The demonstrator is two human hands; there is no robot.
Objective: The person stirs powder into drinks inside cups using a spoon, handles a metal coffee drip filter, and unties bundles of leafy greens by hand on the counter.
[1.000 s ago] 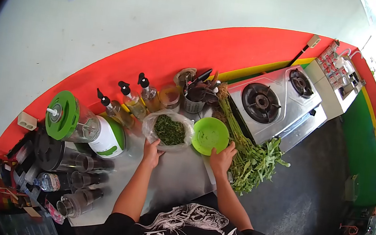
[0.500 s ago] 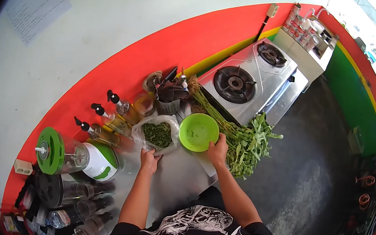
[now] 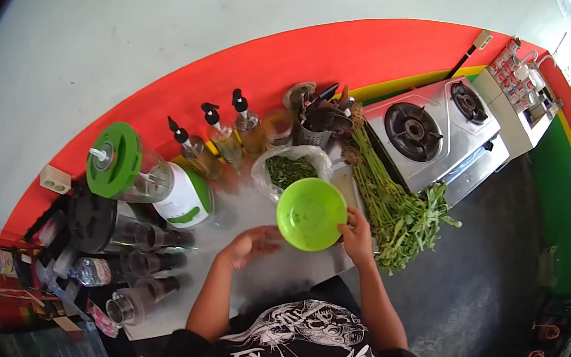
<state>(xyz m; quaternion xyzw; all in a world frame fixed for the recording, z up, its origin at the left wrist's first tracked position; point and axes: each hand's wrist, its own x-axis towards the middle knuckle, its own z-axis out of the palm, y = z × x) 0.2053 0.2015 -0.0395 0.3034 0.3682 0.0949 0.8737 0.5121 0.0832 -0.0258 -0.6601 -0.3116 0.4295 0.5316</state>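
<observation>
My right hand (image 3: 356, 237) grips the right rim of a bright green bowl (image 3: 309, 215), which holds only a few small green bits. To the bowl's left, my left hand (image 3: 252, 246) has its fingers stretched out and apart, with nothing in them; they are slightly blurred. Just behind the bowl stands a clear plastic bag (image 3: 262, 171) with its mouth spread wide. Chopped green leaves (image 3: 290, 172) fill it. The bowl overlaps the bag's front right edge in view. A large bunch of leafy stems (image 3: 396, 220) lies right of my right hand.
Several pump bottles (image 3: 221, 142) line the red wall, next to a utensil holder (image 3: 313, 135). A green-and-white blender (image 3: 181, 197) and several clear cups (image 3: 145, 297) stand at left on the metal table (image 3: 212, 281). A two-burner gas stove (image 3: 430, 137) is behind the stems.
My left hand has let go of the plastic bag and moved away from it. My right hand has brought the bowl nearer to me, in front of the bag. The camera view has shifted.
</observation>
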